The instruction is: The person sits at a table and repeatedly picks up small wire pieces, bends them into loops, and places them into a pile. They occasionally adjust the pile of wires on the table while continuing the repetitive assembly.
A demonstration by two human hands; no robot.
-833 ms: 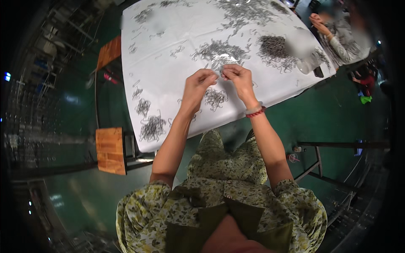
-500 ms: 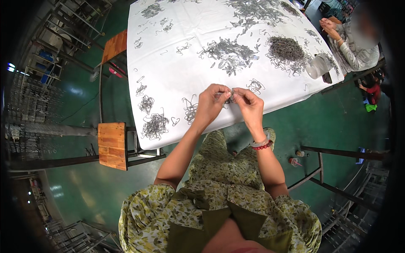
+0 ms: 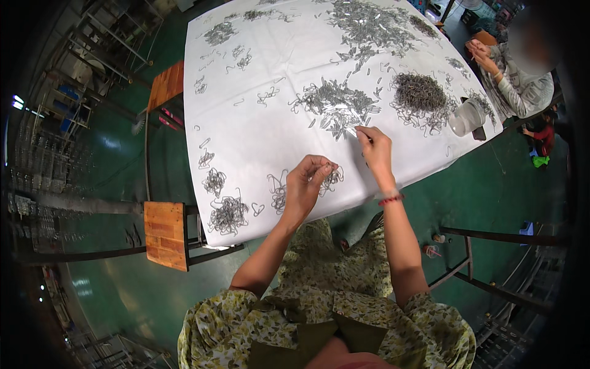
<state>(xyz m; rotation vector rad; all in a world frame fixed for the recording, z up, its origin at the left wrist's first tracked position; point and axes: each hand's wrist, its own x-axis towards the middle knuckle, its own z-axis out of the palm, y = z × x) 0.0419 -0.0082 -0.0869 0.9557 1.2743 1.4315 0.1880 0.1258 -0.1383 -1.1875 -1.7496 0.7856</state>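
Observation:
My left hand (image 3: 305, 184) is closed in a pinch above the near edge of the white-covered table (image 3: 246, 132). What its fingertips hold is too small to make out. Bent wire hooks (image 3: 332, 178) lie in a small heap just behind those fingers. Farther out, my right hand (image 3: 377, 152) reaches to the near edge of a loose pile of small, narrow grey metal pieces (image 3: 338, 104). Its thumb and forefinger are pinched together there, and I cannot tell what is between them. Another little heap of wire hooks (image 3: 278, 194) sits left of my left hand.
A dense mound of dark hooks (image 3: 420, 92) and a clear plastic tub (image 3: 466, 117) stand at the right. More metal pieces (image 3: 369, 27) spread across the far side. Tangled hooks (image 3: 228, 215) fill the near left corner, beside a wooden stool (image 3: 166, 237). A co-worker (image 3: 522, 80) sits at the right.
My hands, which were together at the fingertips, have parted. The right one has moved away to the pile of grey metal pieces; the left stays pinched near the table edge. The view has shifted slightly.

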